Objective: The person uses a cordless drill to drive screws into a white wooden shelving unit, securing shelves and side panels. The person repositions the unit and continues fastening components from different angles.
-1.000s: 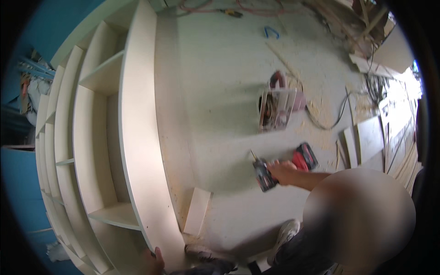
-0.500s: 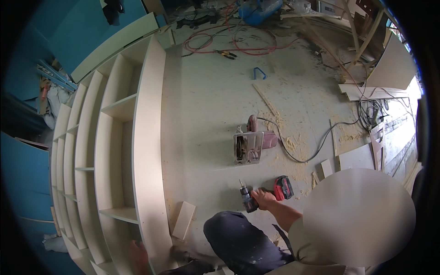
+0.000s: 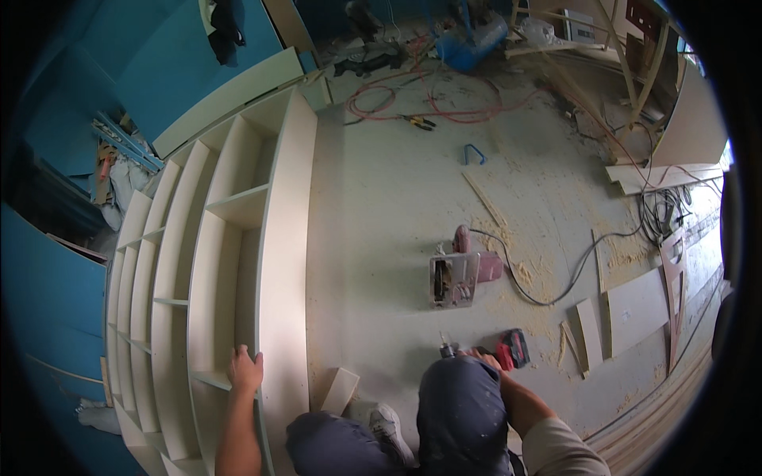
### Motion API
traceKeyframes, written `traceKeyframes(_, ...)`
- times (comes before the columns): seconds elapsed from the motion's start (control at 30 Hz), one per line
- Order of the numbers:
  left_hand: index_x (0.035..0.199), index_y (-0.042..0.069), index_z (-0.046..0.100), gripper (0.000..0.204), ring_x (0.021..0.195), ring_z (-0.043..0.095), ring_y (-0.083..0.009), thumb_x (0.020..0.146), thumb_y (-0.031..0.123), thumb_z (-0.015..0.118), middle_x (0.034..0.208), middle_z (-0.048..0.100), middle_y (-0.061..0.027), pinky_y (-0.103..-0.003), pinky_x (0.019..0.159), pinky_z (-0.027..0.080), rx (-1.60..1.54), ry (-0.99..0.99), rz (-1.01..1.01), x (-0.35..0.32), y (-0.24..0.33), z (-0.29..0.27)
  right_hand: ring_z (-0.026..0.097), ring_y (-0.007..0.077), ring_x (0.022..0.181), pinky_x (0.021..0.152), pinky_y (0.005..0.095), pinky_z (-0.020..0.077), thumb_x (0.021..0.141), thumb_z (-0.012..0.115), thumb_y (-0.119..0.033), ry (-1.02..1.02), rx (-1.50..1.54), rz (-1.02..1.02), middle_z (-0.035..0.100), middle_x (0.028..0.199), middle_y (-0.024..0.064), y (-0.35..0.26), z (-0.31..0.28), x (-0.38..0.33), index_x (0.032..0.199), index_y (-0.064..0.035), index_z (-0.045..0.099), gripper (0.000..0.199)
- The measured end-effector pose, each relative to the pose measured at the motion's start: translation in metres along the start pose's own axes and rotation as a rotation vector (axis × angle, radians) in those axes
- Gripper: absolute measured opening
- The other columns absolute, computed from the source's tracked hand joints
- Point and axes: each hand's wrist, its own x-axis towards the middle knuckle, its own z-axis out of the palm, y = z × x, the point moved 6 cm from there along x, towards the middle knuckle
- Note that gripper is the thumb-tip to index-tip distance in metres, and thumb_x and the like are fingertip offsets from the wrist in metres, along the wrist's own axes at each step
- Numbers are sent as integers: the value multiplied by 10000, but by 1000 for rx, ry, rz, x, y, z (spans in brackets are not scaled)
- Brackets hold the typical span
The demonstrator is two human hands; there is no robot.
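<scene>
My left hand (image 3: 244, 370) rests on a short divider (image 3: 211, 381) of the pale shelving unit (image 3: 283, 262), close to its long right-hand board. Its fingers stretch forward with the thumb apart. On the floor at lower middle, my right hand (image 3: 486, 359) is closed around a cordless drill (image 3: 513, 349), whose grip is partly hidden behind my right knee. The drill's red and black battery points right, its bit left. Beyond it lies a circular saw (image 3: 454, 279) with a clear base plate and reddish body.
A wood block (image 3: 341, 390) lies beside my shoe (image 3: 386, 428). The saw's black cable (image 3: 548, 302) curves right past sawdust and offcut boards (image 3: 635, 313). Farther off are a blue clamp-like frame (image 3: 474, 154), pliers (image 3: 418, 122), a red hose (image 3: 373, 111) and a blue tank (image 3: 473, 46).
My left hand has moved forward along the shelving unit onto the divider. My right hand stays at the drill, which my knee now partly covers. The whole view has shifted.
</scene>
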Motion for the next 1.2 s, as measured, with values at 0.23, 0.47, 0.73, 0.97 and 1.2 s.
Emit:
traceKeyframes(0.23,1122,-37,574,471,1012,613,-444,851,334,675,1160,586,-273,-501,874,506,-161,-37,-61,104,-2,69,640,336,909,769,433,522,900,573,-309,316,344,359,622,1042,181,23,-72,-64,1214,-110,512,377)
traceKeyframes(0.47,1092,-42,548,420,934,649,-417,853,272,694,1047,634,-243,-474,813,531,-239,-22,-34,118,25,58,598,221,974,888,359,472,970,499,-324,607,667,892,624,1135,142,-84,-221,-97,1261,-66,544,391)
traceKeyframes(0.73,1134,-57,536,425,908,649,-422,849,213,697,1048,630,-249,-478,786,529,-374,6,-71,119,-1,77,605,210,932,849,347,481,941,538,-289,426,708,716,631,1082,128,-138,-209,41,1219,-57,560,363)
traceKeyframes(0.97,1079,15,547,292,816,675,-395,874,212,616,979,622,-201,-481,708,558,-482,-39,33,124,20,64,611,201,896,815,336,489,915,572,-258,472,701,699,638,1036,115,-147,-237,95,1183,-49,574,340)
traceKeyframes(1.2,1087,25,532,329,765,678,-387,902,288,604,1005,594,-190,-485,636,563,-514,-57,28,111,-1,67,617,192,860,781,326,497,889,606,-227,488,676,673,644,990,102,-152,-249,130,1147,-41,587,318)
